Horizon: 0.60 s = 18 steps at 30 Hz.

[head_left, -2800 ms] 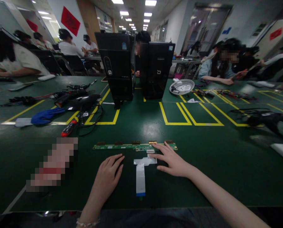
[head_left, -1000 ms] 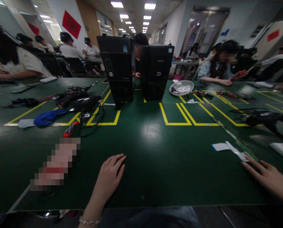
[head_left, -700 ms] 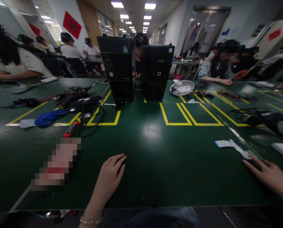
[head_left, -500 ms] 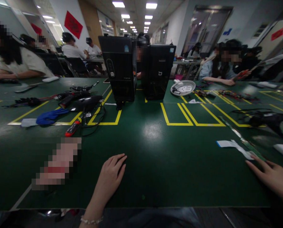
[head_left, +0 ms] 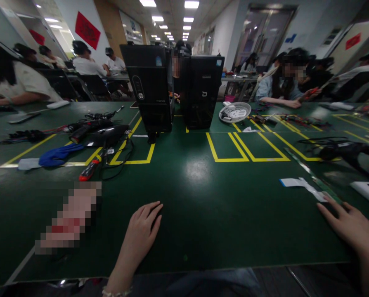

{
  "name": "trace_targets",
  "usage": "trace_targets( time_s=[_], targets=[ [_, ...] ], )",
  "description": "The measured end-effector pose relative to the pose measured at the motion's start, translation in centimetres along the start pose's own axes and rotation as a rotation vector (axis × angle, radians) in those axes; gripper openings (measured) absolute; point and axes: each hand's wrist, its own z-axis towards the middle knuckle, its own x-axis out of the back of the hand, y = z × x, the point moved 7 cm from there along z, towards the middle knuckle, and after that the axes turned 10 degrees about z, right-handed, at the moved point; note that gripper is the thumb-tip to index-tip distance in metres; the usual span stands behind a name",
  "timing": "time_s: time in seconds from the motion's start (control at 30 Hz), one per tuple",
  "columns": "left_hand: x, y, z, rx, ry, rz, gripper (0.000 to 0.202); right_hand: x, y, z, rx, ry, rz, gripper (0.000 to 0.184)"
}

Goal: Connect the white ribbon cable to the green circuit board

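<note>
My left hand (head_left: 144, 225) rests flat on the green table (head_left: 221, 222), fingers stretched out and holding nothing. On the right, my right hand (head_left: 350, 222) lies with its fingers apart over the near end of a long, narrow green circuit strip (head_left: 319, 179). Its fingertips are at a white ribbon cable (head_left: 305, 186) with a blue end; whether they press on the cable or the strip I cannot tell. A blurred-out flat pinkish item (head_left: 69, 220) lies to the left of my left hand. Beyond it is a red and black screwdriver (head_left: 89, 170).
Two black computer towers (head_left: 147, 86) stand mid-table, with a person behind them. Left are a blue glove (head_left: 59, 154) and tangled cables (head_left: 91, 119). To the right sit a white basket (head_left: 235, 112), a black cabled device (head_left: 342, 150) and a white device (head_left: 368, 192). Other people sit around.
The view has shifted slightly, so most table things appear a little further left. Both my hands stay in about the same places on the table.
</note>
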Motion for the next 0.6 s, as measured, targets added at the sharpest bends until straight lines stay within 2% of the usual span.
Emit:
trace_targets(
  time_s=[0.17,0.5,0.6],
  targets=[
    [0.0,0.0,0.0,0.003,-0.007,-0.003,0.034,0.2,-0.6,-0.6,-0.019,-0.061,-0.013,0.083],
    [0.3,0.0,0.1,0.017,0.007,-0.01,0.034,0.1,0.1,0.5,0.001,-0.075,-0.003,0.081],
    [0.2,0.0,0.1,0.016,-0.004,-0.005,0.034,-0.1,0.2,0.6,0.045,-0.049,-0.037,0.079]
  ],
)
